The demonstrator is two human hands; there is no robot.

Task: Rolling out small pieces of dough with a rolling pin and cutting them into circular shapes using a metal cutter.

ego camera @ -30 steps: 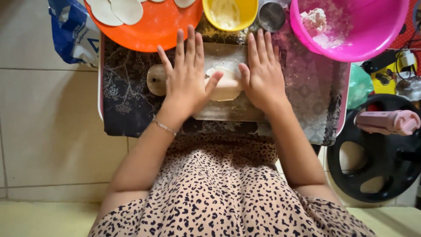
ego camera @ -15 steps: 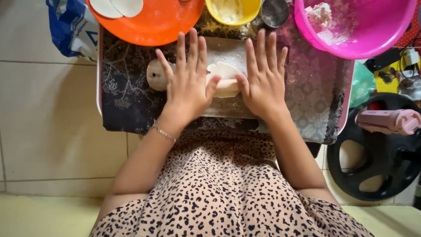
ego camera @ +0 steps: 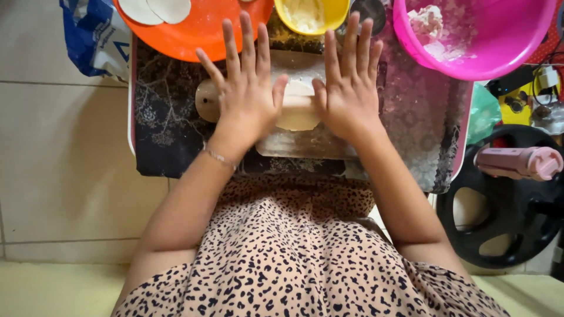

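Rolling pin (ego camera: 207, 101) lying crosswise on the pale board (ego camera: 305, 144) over a flat dough round (ego camera: 299, 114), at the middle of the dark patterned cloth (ego camera: 164, 129); pressed under left hand (ego camera: 247, 97) and right hand (ego camera: 348, 94), both flat, fingers spread, gripping nothing. Orange bowl (ego camera: 205, 29) at eleven o'clock; yellow bowl (ego camera: 311, 13) at twelve; pink basin (ego camera: 470, 41) at one.

A rolling pin (ego camera: 207, 101) lies crosswise on a board (ego camera: 305, 144), which rests on the cloth-covered table (ego camera: 164, 141). A disc of dough (ego camera: 298, 111) sits under the pin, between the left hand (ego camera: 247, 100) and the right hand (ego camera: 348, 94), both pressed flat on the pin. Behind the board stand a tray (ego camera: 200, 29) at left, a small bowl (ego camera: 311, 14) in the middle and a basin (ego camera: 470, 41) at right. A bag (ego camera: 94, 41) lies left of the tray.
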